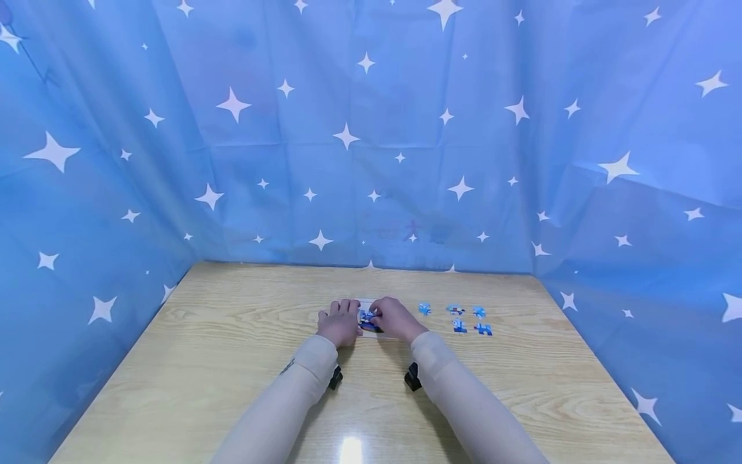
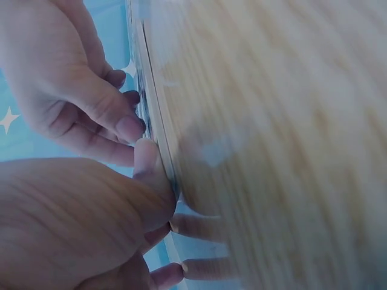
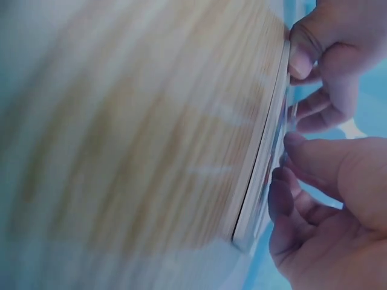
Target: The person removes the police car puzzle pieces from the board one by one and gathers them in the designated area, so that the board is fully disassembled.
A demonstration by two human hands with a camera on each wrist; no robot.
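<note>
A small light-framed puzzle board [image 1: 366,303] lies flat on the table, with a blue picture of joined jigsaw pieces [image 1: 366,316] partly covered by the hands. At its left side, my left hand [image 1: 339,323] holds the board, thumb by the near edge and fingers toward the far side. My right hand [image 1: 397,319] reaches over from the right and pinches a jigsaw piece low over the picture; the piece is mostly hidden by the fingers. In the right wrist view, the right thumb [image 3: 308,154] and curled fingers meet close above the board's surface.
Several loose blue jigsaw pieces lie right of the board, among them one nearest the right hand [image 1: 425,309] and one at the near right [image 1: 483,329]. The wooden table [image 1: 261,296] ends at a blue star-patterned curtain [image 1: 348,167] behind and on both sides.
</note>
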